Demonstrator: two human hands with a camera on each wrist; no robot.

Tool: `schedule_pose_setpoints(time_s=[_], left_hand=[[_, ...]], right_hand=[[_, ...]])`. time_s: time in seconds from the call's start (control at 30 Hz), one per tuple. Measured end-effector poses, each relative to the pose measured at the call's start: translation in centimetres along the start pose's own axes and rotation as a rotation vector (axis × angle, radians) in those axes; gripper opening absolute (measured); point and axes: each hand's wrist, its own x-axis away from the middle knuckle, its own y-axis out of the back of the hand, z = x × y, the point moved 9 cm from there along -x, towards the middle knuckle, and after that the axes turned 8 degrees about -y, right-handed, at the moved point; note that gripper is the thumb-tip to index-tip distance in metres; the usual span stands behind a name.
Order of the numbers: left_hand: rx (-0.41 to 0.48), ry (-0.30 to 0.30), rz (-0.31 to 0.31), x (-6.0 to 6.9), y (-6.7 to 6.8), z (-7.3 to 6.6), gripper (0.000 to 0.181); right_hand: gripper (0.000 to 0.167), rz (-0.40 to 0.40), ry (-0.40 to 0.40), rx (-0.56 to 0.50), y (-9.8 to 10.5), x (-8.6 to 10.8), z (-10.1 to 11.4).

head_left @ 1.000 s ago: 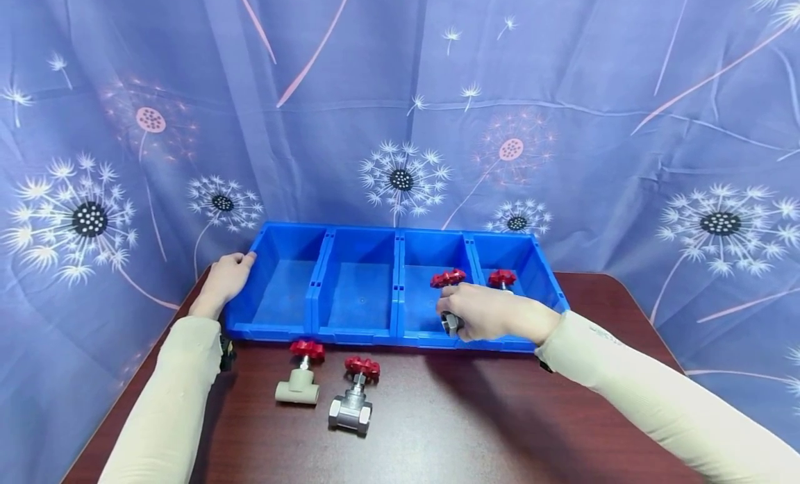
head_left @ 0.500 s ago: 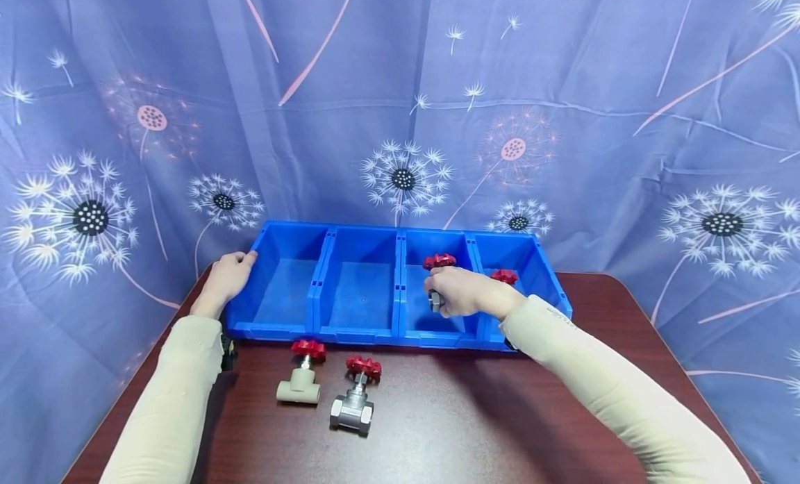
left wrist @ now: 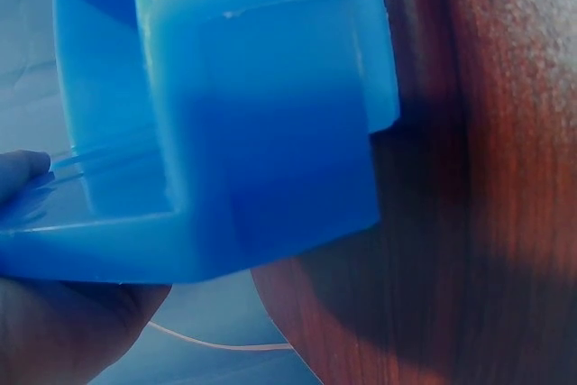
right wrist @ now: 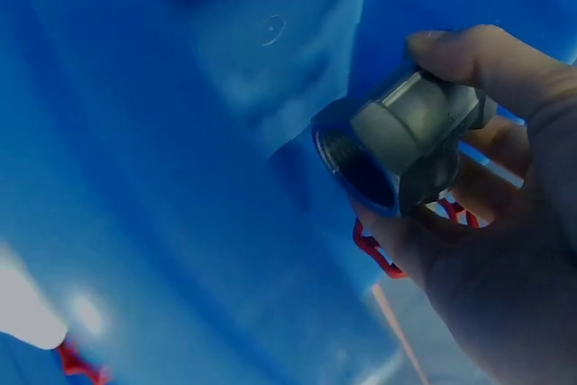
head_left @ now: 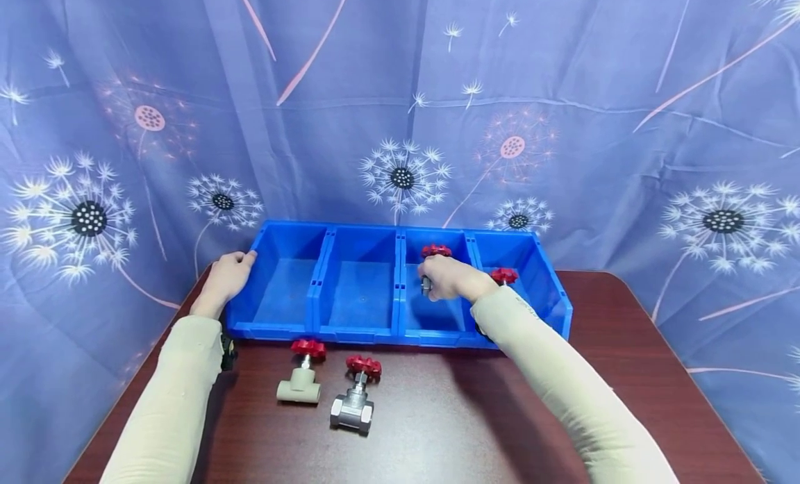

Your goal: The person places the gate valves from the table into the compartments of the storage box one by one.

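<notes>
My right hand [head_left: 455,278] is inside the third compartment from the left of the blue divided bin [head_left: 355,337]. It grips a metal gate valve [right wrist: 410,132] by its body, whose threaded opening shows in the right wrist view, with the red handwheel [head_left: 435,251] on the far side of the hand. At the bin's left end, my left hand [head_left: 228,279] holds the side wall, thumb and fingers on either side of it in the left wrist view. A second red-handled valve [head_left: 503,276] sits in the rightmost compartment, partly hidden by my right arm.
On the brown table [head_left: 425,428], before the bin, stand a beige plastic tee valve [head_left: 300,385] and a metal gate valve [head_left: 353,409], both with red handwheels. A blue dandelion-print curtain [head_left: 400,109] hangs right behind the bin.
My right hand has moved left and farther back with the metal gate valve, from near the front edge deeper into the third compartment. The left hand stays in place.
</notes>
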Motion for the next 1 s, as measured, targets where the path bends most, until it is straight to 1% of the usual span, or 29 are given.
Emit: schedule_pose_setpoints(time_s=[0.13,0.2,0.27,0.33,0.4,0.5,0.73,0.87,1.0], left_hand=[[0.010,0.003,-0.004,0.0,-0.1,0.1,0.066],[0.010,0.005,-0.004,0.0,-0.1,0.1,0.066],[0.006,0.006,-0.003,0.0,-0.1,0.2,0.066],[0.005,0.005,-0.001,-0.1,-0.1,0.2,0.067],[0.004,0.005,0.001,-0.1,-0.1,0.2,0.067],[0.004,0.004,0.005,-0.2,-0.2,0.2,0.067],[-0.001,-0.001,-0.002,-0.1,-0.1,0.1,0.066],[-0.001,-0.009,-0.007,-0.2,0.0,0.1,0.067],[0.002,-0.005,-0.006,-0.2,-0.1,0.2,0.068]], right_hand=[[0.031,0.017,-0.067,-0.017,-0.4,-0.9,-0.7],[0.031,0.022,-0.094,-0.026,-0.7,-1.3,-1.0],[0.027,0.024,-0.118,-0.030,-1.0,-1.6,-1.2],[0.018,0.020,-0.135,-0.035,-1.4,-1.9,-1.3],[0.012,0.016,-0.142,-0.032,-1.8,-2.2,-1.4],[0.015,0.008,-0.148,-0.024,-2.4,-2.6,-1.6],[0.011,0.040,-0.205,-0.047,-4.2,-3.2,-2.4],[0.009,0.043,-0.204,-0.053,-4.8,-3.3,-2.4],[0.008,0.039,-0.198,-0.055,-5.0,-3.4,-2.2]])
